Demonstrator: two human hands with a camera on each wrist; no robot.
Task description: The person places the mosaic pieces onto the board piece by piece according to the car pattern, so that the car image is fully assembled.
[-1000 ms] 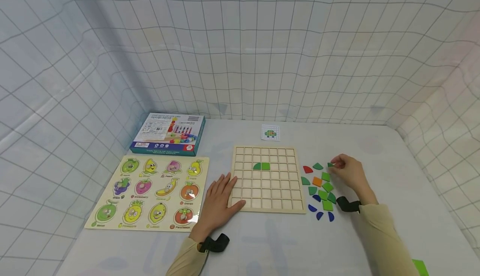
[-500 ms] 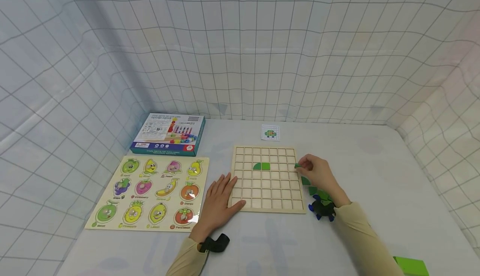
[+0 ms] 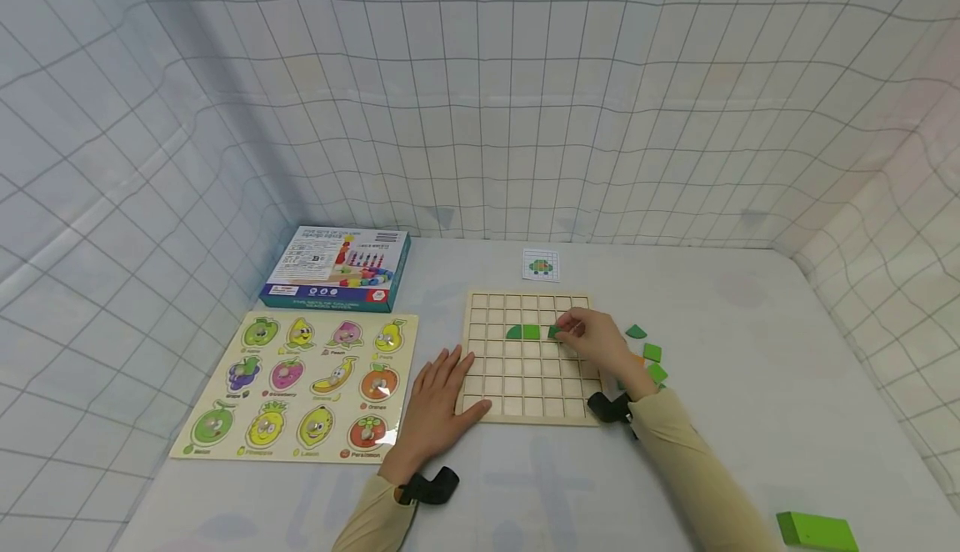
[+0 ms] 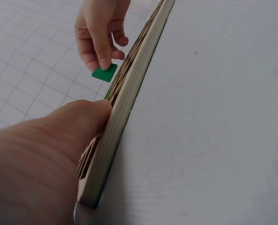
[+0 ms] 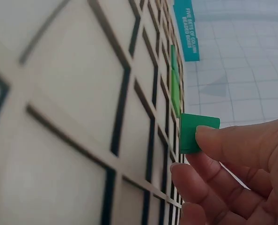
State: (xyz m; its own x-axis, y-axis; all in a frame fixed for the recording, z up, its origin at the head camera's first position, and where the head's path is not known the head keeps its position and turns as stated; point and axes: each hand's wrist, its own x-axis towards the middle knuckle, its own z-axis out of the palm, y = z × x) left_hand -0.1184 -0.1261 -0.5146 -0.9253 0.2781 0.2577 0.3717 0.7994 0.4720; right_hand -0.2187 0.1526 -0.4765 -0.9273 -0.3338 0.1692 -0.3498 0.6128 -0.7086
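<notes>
In the head view my right hand (image 3: 596, 339) is over the upper right part of the wooden grid board (image 3: 532, 385). Between its thumb and fingers it pinches a dark green tile (image 5: 189, 133), whose full outline is partly covered by the thumb. On the board, a dark green quarter-circle tile (image 3: 514, 333) and a light green square tile (image 3: 531, 332) lie side by side, left of the held tile. My left hand (image 3: 438, 406) rests with spread fingers at the board's lower left edge, and its thumb (image 4: 90, 115) touches the frame.
Loose tiles, among them a green quarter-circle (image 3: 636, 331) and a green square (image 3: 652, 353), lie right of the board, partly behind my right arm. A pattern card (image 3: 541, 266) lies behind it. Left are a fruit puzzle (image 3: 300, 385) and a box (image 3: 337, 268); a green block (image 3: 817, 530) lies front right.
My right hand has carried the dark green tile leftward, from the loose pieces to above the board. My left hand has stayed in place.
</notes>
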